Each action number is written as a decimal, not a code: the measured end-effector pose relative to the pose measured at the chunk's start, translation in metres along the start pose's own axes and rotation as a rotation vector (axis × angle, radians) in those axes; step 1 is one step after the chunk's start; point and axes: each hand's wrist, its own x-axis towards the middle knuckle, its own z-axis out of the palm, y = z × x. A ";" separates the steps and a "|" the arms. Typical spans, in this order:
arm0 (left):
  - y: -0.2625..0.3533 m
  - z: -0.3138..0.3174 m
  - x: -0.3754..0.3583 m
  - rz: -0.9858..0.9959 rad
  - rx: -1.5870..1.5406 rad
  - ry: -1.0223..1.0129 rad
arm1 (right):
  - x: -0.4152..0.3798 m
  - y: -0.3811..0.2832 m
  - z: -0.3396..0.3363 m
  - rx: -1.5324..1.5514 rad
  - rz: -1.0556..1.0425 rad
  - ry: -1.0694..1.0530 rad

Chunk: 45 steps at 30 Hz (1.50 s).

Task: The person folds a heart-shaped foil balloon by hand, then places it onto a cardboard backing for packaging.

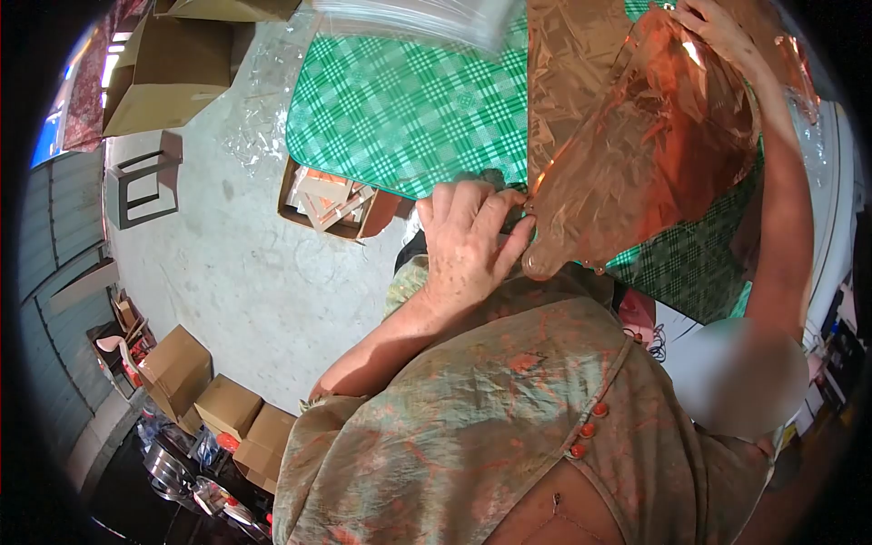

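A shiny, see-through copper-coloured plastic film (627, 173) lies over the right part of a green checked tablecloth (409, 109), its near part lifted and crinkled. My left hand (468, 236) is closed at the near edge of the table, thumb and fingers pinching the film's left corner. At the far right, my right hand (722, 36) holds the film's upper edge between closed fingers, with the fingertips partly cut off by the top of the view. A flat copper sheet (568, 82) lies beneath the lifted part, reaching the top edge of the view.
Clear plastic sleeves (427, 23) are stacked at the table's far side. Below the table's left edge stands an open carton (359, 222) with scraps inside. A large cardboard box (173, 77), a grey frame-like stool (145, 186) and smaller boxes (227, 406) stand on the floor.
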 end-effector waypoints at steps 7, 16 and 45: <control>0.000 0.003 -0.002 -0.022 -0.008 0.002 | -0.006 -0.012 -0.007 0.070 0.066 -0.067; 0.000 0.001 -0.001 -0.007 -0.003 0.009 | -0.056 -0.059 -0.005 -0.298 -0.250 0.426; -0.010 0.006 0.001 0.115 -0.024 0.040 | -0.266 -0.194 0.153 0.187 -0.274 0.333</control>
